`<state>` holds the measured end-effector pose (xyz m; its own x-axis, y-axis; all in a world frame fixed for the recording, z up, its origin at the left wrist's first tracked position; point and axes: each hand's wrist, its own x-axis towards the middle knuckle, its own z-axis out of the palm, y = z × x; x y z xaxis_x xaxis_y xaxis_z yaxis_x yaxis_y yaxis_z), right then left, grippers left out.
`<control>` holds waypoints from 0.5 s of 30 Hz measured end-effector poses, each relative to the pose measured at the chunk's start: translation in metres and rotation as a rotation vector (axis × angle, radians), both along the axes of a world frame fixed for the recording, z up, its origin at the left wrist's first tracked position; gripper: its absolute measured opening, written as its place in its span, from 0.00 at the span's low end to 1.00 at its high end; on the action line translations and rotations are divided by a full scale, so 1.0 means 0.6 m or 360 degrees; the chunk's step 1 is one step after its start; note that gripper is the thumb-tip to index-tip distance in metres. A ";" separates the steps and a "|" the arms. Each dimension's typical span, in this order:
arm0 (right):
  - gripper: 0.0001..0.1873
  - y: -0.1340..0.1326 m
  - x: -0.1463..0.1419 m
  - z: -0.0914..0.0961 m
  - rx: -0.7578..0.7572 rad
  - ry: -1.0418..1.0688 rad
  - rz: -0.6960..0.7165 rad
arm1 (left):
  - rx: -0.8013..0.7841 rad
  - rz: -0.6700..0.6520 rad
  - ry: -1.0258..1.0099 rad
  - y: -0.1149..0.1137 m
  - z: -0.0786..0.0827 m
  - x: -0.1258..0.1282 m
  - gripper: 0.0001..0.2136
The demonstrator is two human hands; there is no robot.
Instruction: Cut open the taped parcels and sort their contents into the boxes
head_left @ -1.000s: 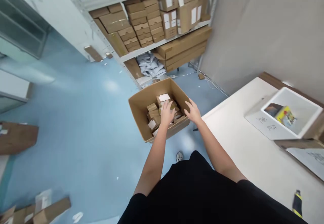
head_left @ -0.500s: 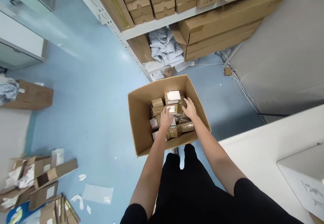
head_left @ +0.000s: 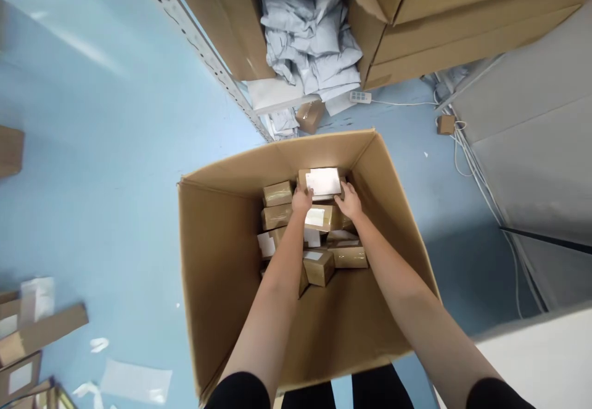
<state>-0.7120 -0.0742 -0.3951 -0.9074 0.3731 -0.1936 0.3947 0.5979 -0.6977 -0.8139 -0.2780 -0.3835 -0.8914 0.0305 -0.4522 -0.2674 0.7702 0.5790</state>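
A large open cardboard box point(head_left: 222, 261) stands on the blue floor right below me, holding several small brown taped parcels. Both my arms reach down into it. My left hand point(head_left: 301, 201) and my right hand point(head_left: 350, 203) sit at the far end of the pile, fingers curled on the left and right sides of a small parcel with a white label point(head_left: 322, 182). Under my hands lies another labelled parcel point(head_left: 319, 217). More parcels point(head_left: 319, 266) lie nearer to me between my forearms.
Behind the box a metal shelf upright point(head_left: 203, 51) stands with grey mailer bags point(head_left: 309, 39) and long flat cartons point(head_left: 462, 20) at floor level. A power strip point(head_left: 360, 97) and cables point(head_left: 476, 168) lie at right. A white table corner point(head_left: 546, 359) shows lower right, torn cartons point(head_left: 32, 335) lower left.
My view has dropped closer over the box. Both hands have moved from the middle of the pile to the far white-labelled parcel and closed on its sides.
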 end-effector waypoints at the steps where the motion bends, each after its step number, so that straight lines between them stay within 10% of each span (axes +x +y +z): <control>1: 0.37 0.006 -0.006 -0.024 0.0004 -0.0012 -0.0006 | 0.0012 0.0044 -0.0047 -0.006 -0.024 -0.008 0.31; 8: 0.34 -0.017 -0.046 -0.115 -0.0273 -0.0227 -0.0092 | 0.0385 0.0317 -0.0052 -0.080 -0.094 0.000 0.24; 15: 0.27 -0.089 -0.051 -0.028 -0.0312 0.0178 -0.0157 | 0.0661 0.0474 0.0012 -0.112 0.014 0.048 0.22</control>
